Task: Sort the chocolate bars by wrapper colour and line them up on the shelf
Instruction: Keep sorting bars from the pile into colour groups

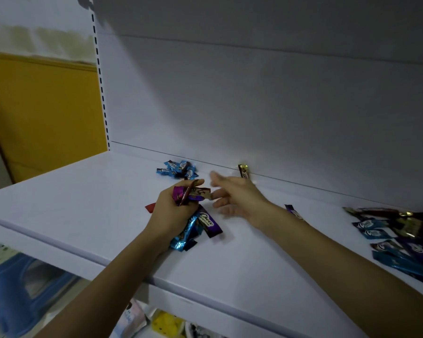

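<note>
Two hands [172, 206] [239, 194], one gold bar [244, 172]

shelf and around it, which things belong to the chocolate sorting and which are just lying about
Job: blue bars, gold bar, bunch in left hand, mixed pile, shelf.
Lying about: blue plastic thing, yellow packet, both below.
</note>
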Demonstrator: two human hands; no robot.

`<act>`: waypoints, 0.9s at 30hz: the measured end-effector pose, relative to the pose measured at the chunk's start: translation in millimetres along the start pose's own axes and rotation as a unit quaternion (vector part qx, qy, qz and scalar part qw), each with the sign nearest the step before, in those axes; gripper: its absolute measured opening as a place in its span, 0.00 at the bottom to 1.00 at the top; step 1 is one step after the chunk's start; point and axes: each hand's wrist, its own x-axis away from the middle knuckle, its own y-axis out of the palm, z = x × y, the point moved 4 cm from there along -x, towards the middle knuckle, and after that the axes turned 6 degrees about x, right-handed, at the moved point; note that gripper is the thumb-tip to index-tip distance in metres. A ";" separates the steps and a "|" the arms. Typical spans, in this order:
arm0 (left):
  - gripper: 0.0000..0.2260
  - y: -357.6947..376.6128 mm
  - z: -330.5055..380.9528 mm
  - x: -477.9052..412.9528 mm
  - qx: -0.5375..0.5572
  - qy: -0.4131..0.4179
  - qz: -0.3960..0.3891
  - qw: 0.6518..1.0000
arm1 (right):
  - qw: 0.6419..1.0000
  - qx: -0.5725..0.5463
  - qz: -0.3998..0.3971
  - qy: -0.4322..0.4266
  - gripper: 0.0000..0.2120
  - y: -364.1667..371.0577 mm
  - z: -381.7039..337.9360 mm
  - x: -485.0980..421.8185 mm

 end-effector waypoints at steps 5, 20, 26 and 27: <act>0.24 -0.8 -3.5 2.2 0.001 -0.003 0.005 1.000 | 0.997 0.038 -0.032 -0.052 0.04 16.4 -0.4 3.5; 0.19 -1.0 -3.1 -0.6 -0.022 -0.015 -0.013 1.000 | 0.962 -0.244 0.110 0.052 0.04 -31.8 6.1 -12.2; 0.16 -1.2 -3.6 -2.6 -0.028 -0.020 -0.006 0.999 | 0.989 -0.132 0.058 0.032 0.09 -26.3 5.4 0.5; 0.17 -1.0 -3.7 -2.1 -0.029 -0.020 -0.006 0.999 | 0.994 -0.098 0.044 0.022 0.11 -21.2 4.3 5.9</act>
